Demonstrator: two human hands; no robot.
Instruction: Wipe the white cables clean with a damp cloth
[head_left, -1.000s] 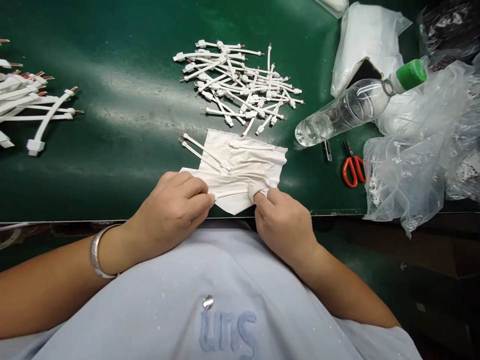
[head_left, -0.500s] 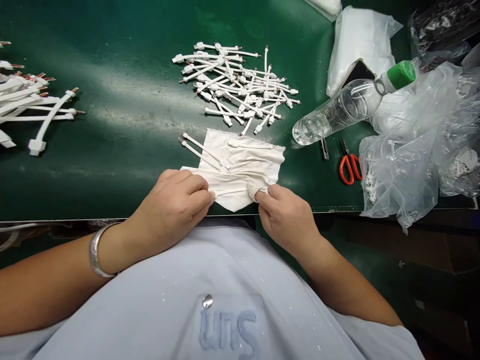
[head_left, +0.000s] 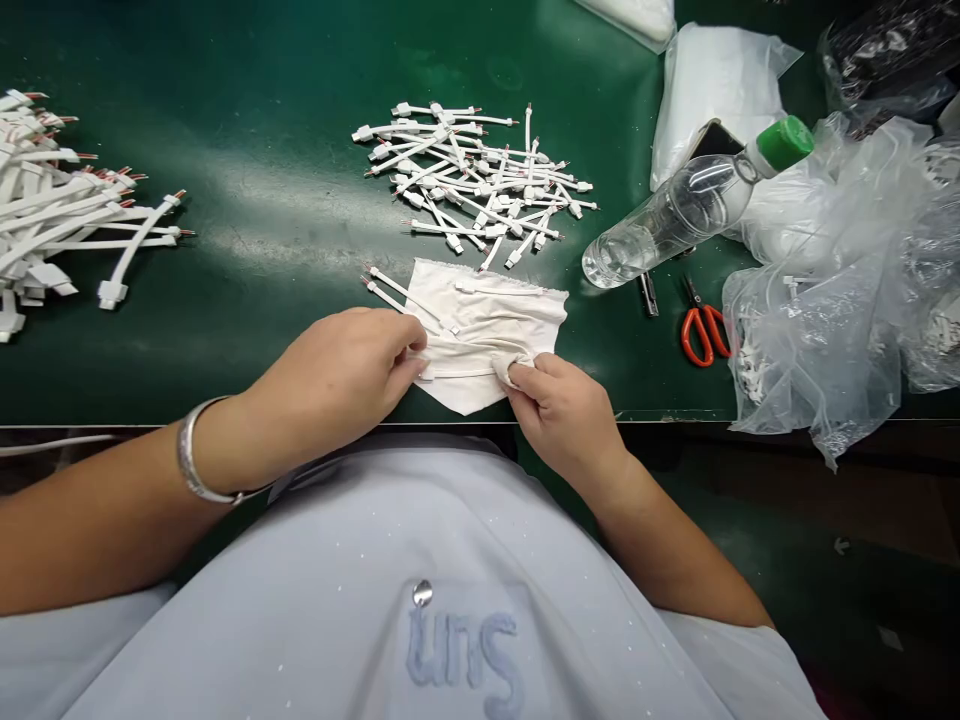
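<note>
Between the 2 hands, 1 white cable (head_left: pixel 469 376) lies on the cloth (head_left: pixel 517 312). Change from 0.5 s ago: left hand (head_left: pixel 341 370) has loosened its pinch, thumb and finger apart beside the cable's near tip. Right hand (head_left: pixel 571 418) pinches bunched cloth, apparently now the cable's only hold. Long axis runs hand to hand; plug direction unclear.

Two hands, left (head_left: pixel 341 370) and right (head_left: pixel 570 410), one bracelet (head_left: pixel 187 455) and one cloth (head_left: pixel 517 315) at the centre. Four white cables lie on or partly on the cloth: two at its left (head_left: pixel 412 300), one along its top (head_left: pixel 499 290), one between the hands (head_left: pixel 461 376). Two heaps of cables, upper centre (head_left: pixel 491 182) and upper left (head_left: pixel 67 210), are too tangled to count. Toward the right: one bottle (head_left: pixel 675 222), one orange-handled cutter (head_left: pixel 699 312), several overlapping plastic bags (head_left: pixel 814 345).
</note>
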